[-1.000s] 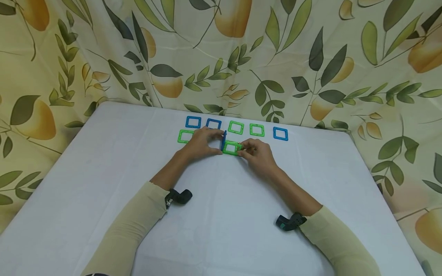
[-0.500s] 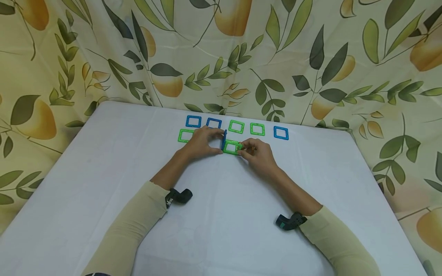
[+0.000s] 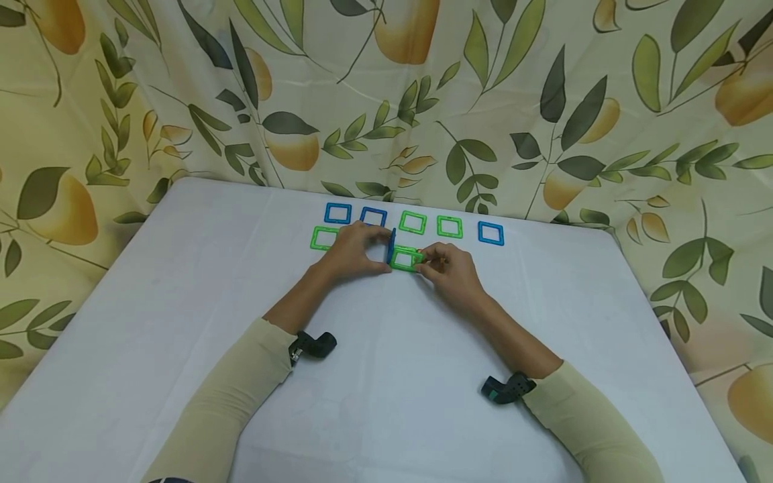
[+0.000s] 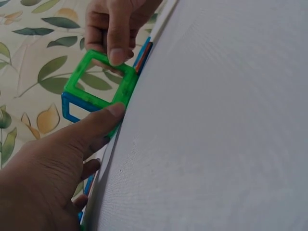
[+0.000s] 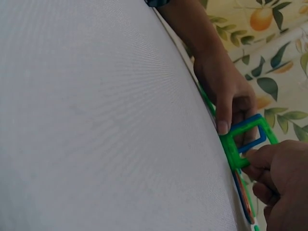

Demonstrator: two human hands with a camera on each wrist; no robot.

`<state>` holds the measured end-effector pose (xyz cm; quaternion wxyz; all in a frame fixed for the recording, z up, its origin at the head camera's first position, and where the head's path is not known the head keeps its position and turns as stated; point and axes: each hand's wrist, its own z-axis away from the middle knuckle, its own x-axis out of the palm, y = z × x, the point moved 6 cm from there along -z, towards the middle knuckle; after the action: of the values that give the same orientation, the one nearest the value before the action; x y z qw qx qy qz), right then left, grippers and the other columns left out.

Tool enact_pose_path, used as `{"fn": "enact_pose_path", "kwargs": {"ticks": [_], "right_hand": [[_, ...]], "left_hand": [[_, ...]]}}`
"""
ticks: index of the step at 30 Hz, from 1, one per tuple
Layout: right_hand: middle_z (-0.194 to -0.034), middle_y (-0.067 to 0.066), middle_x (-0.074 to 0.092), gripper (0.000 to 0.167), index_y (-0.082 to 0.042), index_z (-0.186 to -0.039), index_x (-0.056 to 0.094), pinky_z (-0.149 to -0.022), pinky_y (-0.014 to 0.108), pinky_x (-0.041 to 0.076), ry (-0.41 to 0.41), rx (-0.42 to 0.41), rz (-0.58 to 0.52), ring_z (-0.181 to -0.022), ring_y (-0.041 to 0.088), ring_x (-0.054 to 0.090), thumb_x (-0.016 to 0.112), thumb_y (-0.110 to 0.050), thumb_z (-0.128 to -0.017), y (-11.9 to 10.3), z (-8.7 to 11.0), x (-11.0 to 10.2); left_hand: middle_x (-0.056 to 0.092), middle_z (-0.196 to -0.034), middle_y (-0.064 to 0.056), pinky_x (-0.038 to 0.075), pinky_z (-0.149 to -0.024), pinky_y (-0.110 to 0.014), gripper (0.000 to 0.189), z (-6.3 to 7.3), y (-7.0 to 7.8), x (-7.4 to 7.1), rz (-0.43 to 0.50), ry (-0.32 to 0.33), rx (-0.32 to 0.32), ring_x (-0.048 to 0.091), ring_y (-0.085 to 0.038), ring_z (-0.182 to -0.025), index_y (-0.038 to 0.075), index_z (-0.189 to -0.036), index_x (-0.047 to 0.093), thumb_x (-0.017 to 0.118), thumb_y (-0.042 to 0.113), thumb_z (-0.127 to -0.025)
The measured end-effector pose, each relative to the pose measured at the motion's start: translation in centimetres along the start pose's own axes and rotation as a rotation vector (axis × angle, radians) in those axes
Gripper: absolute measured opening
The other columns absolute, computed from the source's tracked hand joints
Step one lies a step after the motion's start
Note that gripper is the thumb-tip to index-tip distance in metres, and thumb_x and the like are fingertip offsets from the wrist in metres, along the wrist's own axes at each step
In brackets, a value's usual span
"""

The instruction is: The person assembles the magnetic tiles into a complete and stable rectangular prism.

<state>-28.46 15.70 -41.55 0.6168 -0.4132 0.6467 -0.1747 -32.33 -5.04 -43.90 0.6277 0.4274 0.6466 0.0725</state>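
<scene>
My left hand [image 3: 356,249] holds a blue square magnetic tile [image 3: 391,246] on edge, thumb at its near lower corner and fingers at its far side. A green magnetic tile [image 4: 79,70] stands upright against that blue tile [image 5: 262,130], meeting it at a corner. The right hand [image 3: 453,272] pinches the green tile's right side between thumb and fingers. In the left wrist view, the left thumb [image 4: 115,109] lies over the corner where the two tiles meet. A second green edge shows behind the front green tile in the head view.
Behind the hands lie flat tiles: a blue one [image 3: 338,205] and another blue [image 3: 374,210], two green ones [image 3: 413,214], and a blue one [image 3: 490,225] at right. The left hand partly covers a green tile [image 3: 315,238]. An orange-red strip [image 4: 143,57] shows near the right hand. A patterned curtain hangs behind.
</scene>
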Motion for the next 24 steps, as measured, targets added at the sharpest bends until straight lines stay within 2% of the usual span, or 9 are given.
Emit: {"fn": "enact_pose_path", "kwargs": {"ticks": [10,18,24], "right_hand": [[-0.111,0.010,0.074,0.014,-0.002,-0.103,0.075,-0.071,0.031,0.046,0.009,-0.017,0.028,-0.082,0.023,0.059,0.081,-0.005,-0.092,0.00,-0.04,0.05],[-0.097,0.008,0.068,0.016,-0.003,-0.106,0.075,-0.072,0.036,0.043,0.017,-0.014,0.051,-0.083,0.025,0.054,0.081,-0.009,-0.092,0.02,-0.09,0.07],[-0.093,0.008,0.067,0.017,-0.003,-0.107,0.075,-0.073,0.036,0.042,0.020,-0.011,0.041,-0.085,0.026,0.054,0.081,-0.009,-0.093,-0.06,-0.01,0.03]], "left_hand": [[0.070,-0.121,0.002,0.037,-0.108,-0.047,0.070,0.13,0.11,0.13,-0.022,0.027,-0.025,0.054,-0.020,-0.114,0.014,-0.140,0.068,0.093,0.038,-0.080],[0.072,-0.124,0.000,0.035,-0.110,-0.047,0.069,0.13,0.32,0.01,-0.037,0.026,-0.010,0.055,-0.021,-0.114,0.012,-0.140,0.068,0.093,0.038,-0.081],[0.071,-0.126,-0.001,0.035,-0.110,-0.048,0.070,0.11,0.20,0.07,-0.034,0.025,-0.021,0.055,-0.022,-0.117,0.013,-0.140,0.068,0.093,0.038,-0.081]]}}
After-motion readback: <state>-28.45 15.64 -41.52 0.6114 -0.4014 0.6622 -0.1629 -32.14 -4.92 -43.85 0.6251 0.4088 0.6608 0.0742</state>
